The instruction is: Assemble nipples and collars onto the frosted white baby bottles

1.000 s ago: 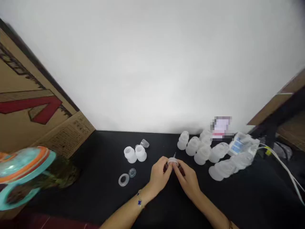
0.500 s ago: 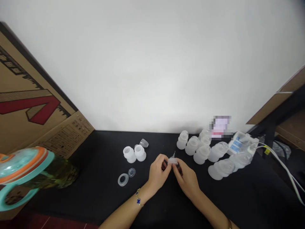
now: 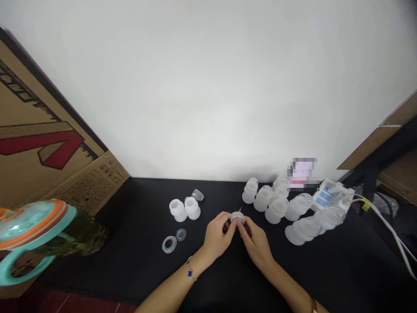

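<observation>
My left hand and my right hand meet over the black table, and their fingertips pinch a small frosted silicone piece with a thin pointed tip. Much of the piece is hidden by my fingers. To the left of my hands lie a clear silicone ring and a small clear disc. Behind those stand a pair of white frosted cups and a small clear cap. Several frosted translucent bottle-shaped parts are grouped to the right of my right hand.
The black table ends at a white wall. A printed cardboard box leans at the left, with a teal and orange lidded container before it. A blue-printed packet and a white cable lie at the right.
The small silicone piece has turned in my fingers, and its round face now shows more toward me. My hands have closed slightly around it.
</observation>
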`<state>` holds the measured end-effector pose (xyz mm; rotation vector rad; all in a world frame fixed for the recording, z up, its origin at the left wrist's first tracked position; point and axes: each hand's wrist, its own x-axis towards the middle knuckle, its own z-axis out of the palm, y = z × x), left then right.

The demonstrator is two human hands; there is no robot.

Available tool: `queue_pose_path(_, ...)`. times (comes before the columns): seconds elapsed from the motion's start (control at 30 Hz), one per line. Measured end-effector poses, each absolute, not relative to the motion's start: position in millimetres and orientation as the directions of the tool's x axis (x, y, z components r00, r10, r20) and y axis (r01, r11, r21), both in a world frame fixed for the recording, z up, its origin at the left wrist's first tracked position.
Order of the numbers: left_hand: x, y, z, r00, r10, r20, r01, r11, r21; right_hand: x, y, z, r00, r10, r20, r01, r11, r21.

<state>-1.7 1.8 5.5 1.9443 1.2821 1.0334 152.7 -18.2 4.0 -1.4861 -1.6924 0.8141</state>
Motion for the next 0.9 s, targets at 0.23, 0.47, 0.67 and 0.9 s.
queue_pose_path(0.23,-1.7,2.4,5.8,0.233,0.929,0.288,0.484,-0.368,0.794,152.9,-18.9,5.0,-0.076,0.989,0.129,0.538,0.149,-0.829)
queue_pose_path(0.47,-2.3,2.5,2.7,0.215,0.930,0.298,0.529,-0.367,0.765,153.4,-18.3,3.1,-0.093,0.983,0.160,0.613,0.183,-0.769)
queue_pose_path(0.67,-2.0,1.7,2.6,0.222,0.927,0.301,0.538,-0.374,0.755,154.3,-19.9,6.8,-0.100,0.980,0.172,0.633,0.196,-0.749)
queue_pose_path(0.9,-2.2,0.9,3.0,0.215,0.924,0.315,0.536,-0.381,0.753,153.2,-20.5,8.8,-0.096,0.978,0.182,0.644,0.201,-0.738)
